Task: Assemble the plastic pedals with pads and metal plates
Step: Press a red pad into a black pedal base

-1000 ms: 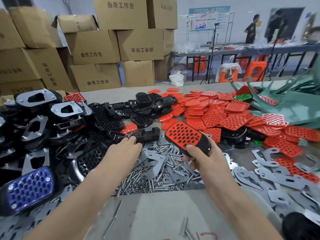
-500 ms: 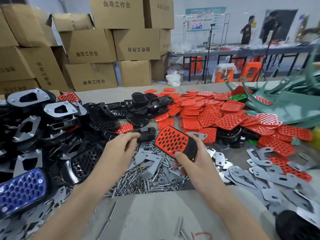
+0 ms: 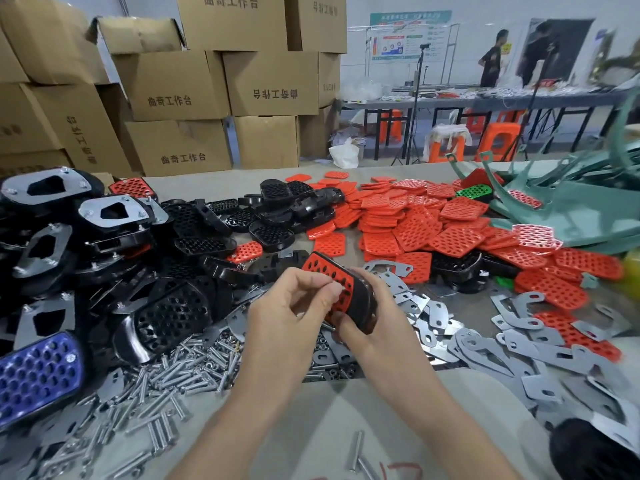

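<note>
My right hand (image 3: 375, 336) grips a black plastic pedal (image 3: 362, 306) with a red perforated pad (image 3: 318, 266) fitted on its face, tilted up above the table. My left hand (image 3: 287, 306) is at the pad's near face. Its thumb and forefinger pinch together against the holes, seemingly on a small bolt that stays mostly hidden. Under both hands lies a heap of loose bolts (image 3: 194, 368). Grey metal plates (image 3: 519, 341) are strewn to the right.
Red pads (image 3: 415, 220) are piled at the back right, bare black pedals (image 3: 194, 237) at centre left. Pedals with metal plates fitted (image 3: 114, 213) are stacked at far left, above a blue-padded one (image 3: 38, 372). A green frame (image 3: 571, 209) lies far right, cardboard boxes (image 3: 207, 84) behind.
My left hand rose from the bolt heap and moved right to the pedal. My right hand drew the pedal closer and tipped it more on edge.
</note>
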Motion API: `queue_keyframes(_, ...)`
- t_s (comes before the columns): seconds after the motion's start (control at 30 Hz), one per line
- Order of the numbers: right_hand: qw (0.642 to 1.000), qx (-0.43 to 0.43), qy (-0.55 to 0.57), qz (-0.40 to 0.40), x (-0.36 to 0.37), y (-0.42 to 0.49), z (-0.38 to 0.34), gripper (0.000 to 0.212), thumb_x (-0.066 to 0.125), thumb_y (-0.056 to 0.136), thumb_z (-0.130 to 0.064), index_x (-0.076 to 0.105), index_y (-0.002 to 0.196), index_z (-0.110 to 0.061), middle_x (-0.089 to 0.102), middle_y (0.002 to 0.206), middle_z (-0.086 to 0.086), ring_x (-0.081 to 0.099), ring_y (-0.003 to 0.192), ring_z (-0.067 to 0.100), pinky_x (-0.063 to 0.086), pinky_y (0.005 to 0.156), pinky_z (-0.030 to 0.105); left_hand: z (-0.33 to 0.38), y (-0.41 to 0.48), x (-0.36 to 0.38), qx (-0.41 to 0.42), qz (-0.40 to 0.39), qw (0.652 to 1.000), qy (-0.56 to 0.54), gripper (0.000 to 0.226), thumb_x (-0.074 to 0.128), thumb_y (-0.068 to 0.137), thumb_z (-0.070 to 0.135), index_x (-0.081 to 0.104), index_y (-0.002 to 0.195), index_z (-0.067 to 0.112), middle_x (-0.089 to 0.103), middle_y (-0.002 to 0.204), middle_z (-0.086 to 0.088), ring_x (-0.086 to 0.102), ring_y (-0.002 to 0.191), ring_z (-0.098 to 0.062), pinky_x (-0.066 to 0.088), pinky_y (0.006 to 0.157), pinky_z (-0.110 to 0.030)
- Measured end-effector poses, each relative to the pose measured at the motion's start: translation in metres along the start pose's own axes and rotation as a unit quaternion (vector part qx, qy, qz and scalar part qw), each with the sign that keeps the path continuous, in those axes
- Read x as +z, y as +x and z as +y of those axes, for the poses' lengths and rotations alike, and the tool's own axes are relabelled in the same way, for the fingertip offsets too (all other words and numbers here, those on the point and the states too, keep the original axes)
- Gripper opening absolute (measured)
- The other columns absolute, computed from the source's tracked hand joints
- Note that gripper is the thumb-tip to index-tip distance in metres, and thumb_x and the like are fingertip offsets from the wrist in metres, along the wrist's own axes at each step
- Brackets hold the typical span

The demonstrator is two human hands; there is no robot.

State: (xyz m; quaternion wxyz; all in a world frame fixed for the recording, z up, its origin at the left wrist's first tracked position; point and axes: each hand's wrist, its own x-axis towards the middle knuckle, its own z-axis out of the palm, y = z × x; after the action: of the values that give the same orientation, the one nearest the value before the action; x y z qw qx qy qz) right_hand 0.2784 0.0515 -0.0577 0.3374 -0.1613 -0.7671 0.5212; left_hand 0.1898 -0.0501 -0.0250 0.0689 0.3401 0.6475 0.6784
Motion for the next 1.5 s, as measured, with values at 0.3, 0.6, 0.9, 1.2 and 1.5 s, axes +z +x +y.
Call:
queue_keyframes(0.3, 0.997, -0.026, -0.066, -0.018, 0.002, -0.004, -0.002, 0.054, 0.061, 0.091, -0.03, 0.04, 0.125, -0.066, 0.067, 0.106, -0.031, 0.068, 0.095, 0.001, 0.053, 0.081, 0.02, -0.007, -0.003, -0.002, 0.039, 0.007, 0.997, 0.063, 0.01, 0.073, 0.091, 0.018, 0.068, 0.084, 0.024, 0.075, 0.086, 0.011, 0.072, 0.083, -0.009, 0.057, 0.078, -0.03)
queue_keyframes(0.6, 0.996, -0.044, -0.073, -0.018, 0.005, -0.003, 0.001, 0.057, 0.057, 0.088, -0.031, 0.039, 0.125, -0.07, 0.069, 0.108, -0.031, 0.07, 0.097, 0.002, 0.058, 0.088, 0.034, -0.009, -0.006, -0.001, 0.112, 0.033, 0.986, 0.115, 0.014, 0.072, 0.091, 0.018, 0.063, 0.084, 0.026, 0.072, 0.092, 0.018, 0.071, 0.089, -0.009, 0.057, 0.082, -0.036)
queue_keyframes(0.9, 0.995, -0.062, -0.082, -0.02, 0.004, -0.003, 0.003, 0.057, 0.055, 0.087, -0.035, 0.036, 0.125, -0.074, 0.068, 0.107, -0.031, 0.07, 0.095, 0.002, 0.055, 0.086, 0.027, -0.003, 0.0, -0.006, 0.001, -0.019, 0.999, 0.026, 0.012, 0.076, 0.087, 0.016, 0.069, 0.082, 0.024, 0.076, 0.084, 0.008, 0.071, 0.08, -0.009, 0.057, 0.078, -0.027)
queue_keyframes(1.2, 0.993, -0.064, -0.091, -0.026, 0.004, -0.004, 0.002, 0.061, 0.056, 0.091, -0.032, 0.032, 0.128, -0.075, 0.068, 0.105, -0.023, 0.068, 0.085, 0.01, 0.054, 0.08, 0.031, 0.006, 0.004, -0.015, -0.049, -0.089, 0.995, -0.018, 0.017, 0.075, 0.086, 0.01, 0.063, 0.075, 0.016, 0.068, 0.07, 0.015, 0.056, 0.062, 0.003, 0.044, 0.059, -0.009)
queue_keyframes(1.5, 0.99, -0.066, -0.116, -0.036, 0.005, -0.006, 0.0, 0.065, 0.055, 0.093, -0.03, 0.03, 0.133, -0.075, 0.067, 0.109, -0.022, 0.068, 0.092, 0.009, 0.055, 0.085, 0.033, 0.004, 0.006, -0.017, -0.104, -0.08, 0.991, -0.014, 0.022, 0.076, 0.086, 0.015, 0.054, 0.082, 0.013, 0.061, 0.073, 0.0, 0.052, 0.058, -0.004, 0.044, 0.058, -0.011)
